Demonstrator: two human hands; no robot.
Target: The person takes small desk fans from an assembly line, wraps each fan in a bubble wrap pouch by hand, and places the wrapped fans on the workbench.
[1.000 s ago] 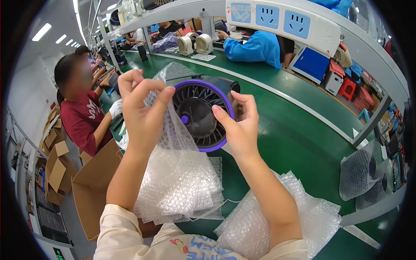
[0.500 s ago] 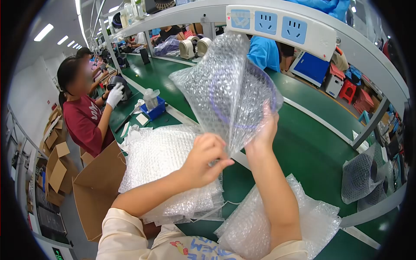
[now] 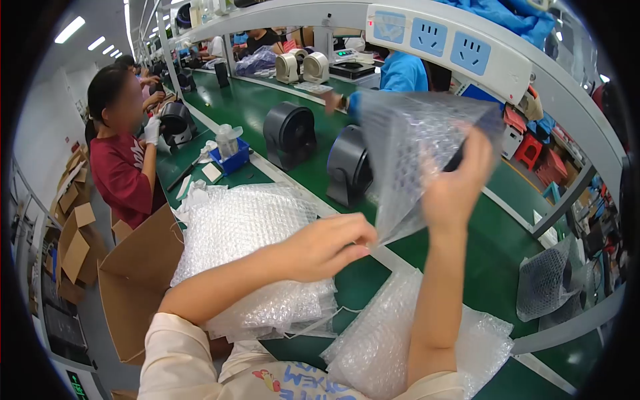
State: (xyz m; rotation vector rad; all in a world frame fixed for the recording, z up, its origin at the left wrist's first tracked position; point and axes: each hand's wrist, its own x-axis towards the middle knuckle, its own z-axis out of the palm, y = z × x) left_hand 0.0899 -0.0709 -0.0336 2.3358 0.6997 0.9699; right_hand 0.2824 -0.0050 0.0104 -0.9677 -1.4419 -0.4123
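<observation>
A bubble-wrap bag (image 3: 407,140) with a dark fan inside is held up over the green bench. Gripping its right side is my right hand (image 3: 460,177), fingers bent round the wrapped fan. My left hand (image 3: 333,247) pinches the bag's lower corner. Two unwrapped dark fans, one (image 3: 288,133) further back and one (image 3: 350,163) right beside the bag, stand on the bench. A stack of bubble-wrap bags (image 3: 247,233) lies under my left forearm, and more bubble wrap (image 3: 380,333) lies under my right forearm.
A co-worker in a red shirt (image 3: 120,167) handles a fan at the left. A blue tray (image 3: 230,160) holds a clear container. An open cardboard box (image 3: 140,287) stands at the lower left. Wrapped items (image 3: 547,280) sit at the right, below a socket strip (image 3: 450,47).
The fan went into the bag, which has moved right and turned. My left hand shifted from the bag's upper side to its lower corner. Two dark fans now show on the bench.
</observation>
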